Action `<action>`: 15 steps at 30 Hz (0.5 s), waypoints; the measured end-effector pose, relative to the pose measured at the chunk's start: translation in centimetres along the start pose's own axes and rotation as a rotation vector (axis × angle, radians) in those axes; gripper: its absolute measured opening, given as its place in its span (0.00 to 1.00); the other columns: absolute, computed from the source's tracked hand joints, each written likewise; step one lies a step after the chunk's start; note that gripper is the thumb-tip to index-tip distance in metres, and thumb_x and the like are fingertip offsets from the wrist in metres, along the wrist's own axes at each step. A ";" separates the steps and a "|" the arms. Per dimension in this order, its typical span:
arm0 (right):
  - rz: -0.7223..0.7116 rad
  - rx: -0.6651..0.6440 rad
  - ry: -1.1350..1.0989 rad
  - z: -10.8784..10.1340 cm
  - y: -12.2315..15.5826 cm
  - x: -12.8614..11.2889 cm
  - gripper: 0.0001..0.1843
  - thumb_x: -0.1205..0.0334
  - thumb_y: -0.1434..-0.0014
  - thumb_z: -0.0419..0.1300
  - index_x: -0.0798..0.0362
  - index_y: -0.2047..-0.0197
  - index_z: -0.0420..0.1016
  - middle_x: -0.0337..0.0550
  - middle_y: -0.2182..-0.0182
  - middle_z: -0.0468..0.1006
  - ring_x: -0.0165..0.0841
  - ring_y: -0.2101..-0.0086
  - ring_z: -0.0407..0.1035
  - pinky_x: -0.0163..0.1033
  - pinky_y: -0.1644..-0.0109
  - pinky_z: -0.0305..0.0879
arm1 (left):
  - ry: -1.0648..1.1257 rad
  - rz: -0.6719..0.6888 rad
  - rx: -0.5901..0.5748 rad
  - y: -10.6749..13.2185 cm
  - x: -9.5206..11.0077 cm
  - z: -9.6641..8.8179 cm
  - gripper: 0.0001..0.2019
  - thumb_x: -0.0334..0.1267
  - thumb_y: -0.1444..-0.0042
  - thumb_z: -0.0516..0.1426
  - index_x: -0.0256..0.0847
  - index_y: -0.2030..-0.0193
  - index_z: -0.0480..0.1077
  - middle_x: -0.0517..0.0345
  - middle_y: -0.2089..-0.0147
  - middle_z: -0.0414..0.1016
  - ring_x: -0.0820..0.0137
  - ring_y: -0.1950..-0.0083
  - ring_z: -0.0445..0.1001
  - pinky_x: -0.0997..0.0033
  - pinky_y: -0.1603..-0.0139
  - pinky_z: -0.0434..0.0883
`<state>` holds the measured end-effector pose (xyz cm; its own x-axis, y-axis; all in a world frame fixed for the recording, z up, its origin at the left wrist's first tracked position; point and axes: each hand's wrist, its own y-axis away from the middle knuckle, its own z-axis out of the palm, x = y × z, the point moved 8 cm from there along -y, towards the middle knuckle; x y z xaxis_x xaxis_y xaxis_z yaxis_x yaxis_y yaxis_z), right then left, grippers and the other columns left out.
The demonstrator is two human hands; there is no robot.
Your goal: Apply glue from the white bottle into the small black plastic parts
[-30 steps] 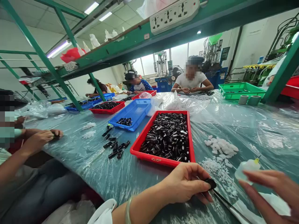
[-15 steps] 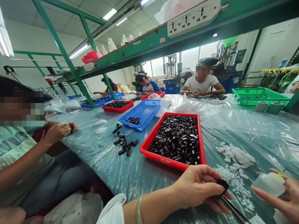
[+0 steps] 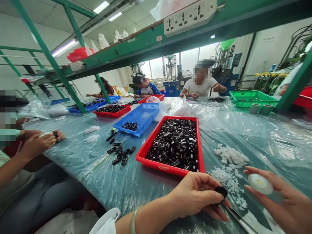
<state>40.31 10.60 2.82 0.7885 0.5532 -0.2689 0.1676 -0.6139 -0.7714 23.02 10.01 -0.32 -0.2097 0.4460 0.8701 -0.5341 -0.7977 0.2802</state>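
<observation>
Thumb and fingers of my left hand are closed on a small black plastic part. Metal tweezers extend from beneath these fingers to the lower right; whether the hand grips them or they lie on the table I cannot tell. My right hand holds a translucent white squeeze bottle, its round end facing me. Small white pieces lie between the hands, with larger white pieces behind them. Beyond my left hand stands a red tray heaped with black parts.
A blue tray with some black parts stands behind the red one, and loose black parts lie to its left. Green tray at back right. A green shelf frame crosses overhead. A co-worker's hands work at left.
My right hand has turned the bottle, so its round end now faces me instead of its side. My left hand keeps the black part. The view has swung slightly to the right.
</observation>
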 end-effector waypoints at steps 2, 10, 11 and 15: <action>-0.096 -0.033 0.022 -0.4 -1.1 -2.1 0.11 0.65 0.38 0.52 0.47 0.53 0.68 0.43 0.63 0.76 0.36 0.66 0.72 0.37 0.69 0.70 | -0.038 0.003 -0.010 0.0 0.0 0.0 0.21 0.45 0.62 0.66 0.34 0.67 0.66 0.56 0.71 0.74 0.76 0.79 0.73 0.84 0.80 0.69; -0.086 -0.050 0.073 -0.7 -1.4 -3.1 0.24 0.78 0.47 0.46 0.53 0.49 0.65 0.46 0.58 0.70 0.41 0.57 0.64 0.46 0.55 0.62 | -0.124 -0.038 -0.063 0.0 -0.2 0.0 0.15 0.40 0.55 0.63 0.34 0.65 0.66 0.52 0.68 0.76 0.72 0.74 0.77 0.81 0.77 0.70; -0.084 -0.051 0.082 -0.8 -1.4 -3.2 0.26 0.80 0.48 0.46 0.54 0.49 0.66 0.46 0.58 0.70 0.41 0.56 0.63 0.47 0.54 0.61 | -0.130 -0.041 -0.068 0.0 -0.2 0.1 0.15 0.40 0.54 0.63 0.34 0.65 0.66 0.52 0.68 0.76 0.71 0.73 0.77 0.81 0.77 0.70; -0.105 -0.037 0.119 -0.9 -1.5 -3.8 0.29 0.84 0.53 0.44 0.55 0.50 0.67 0.46 0.58 0.70 0.42 0.55 0.62 0.48 0.54 0.58 | -0.143 -0.050 -0.082 0.1 -0.2 0.4 0.14 0.40 0.54 0.63 0.33 0.65 0.65 0.51 0.68 0.76 0.71 0.73 0.77 0.82 0.77 0.70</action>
<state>37.57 8.89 5.58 0.8297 0.5460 -0.1157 0.2727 -0.5775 -0.7695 23.33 9.68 -0.28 -0.0660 0.4176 0.9062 -0.6075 -0.7373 0.2955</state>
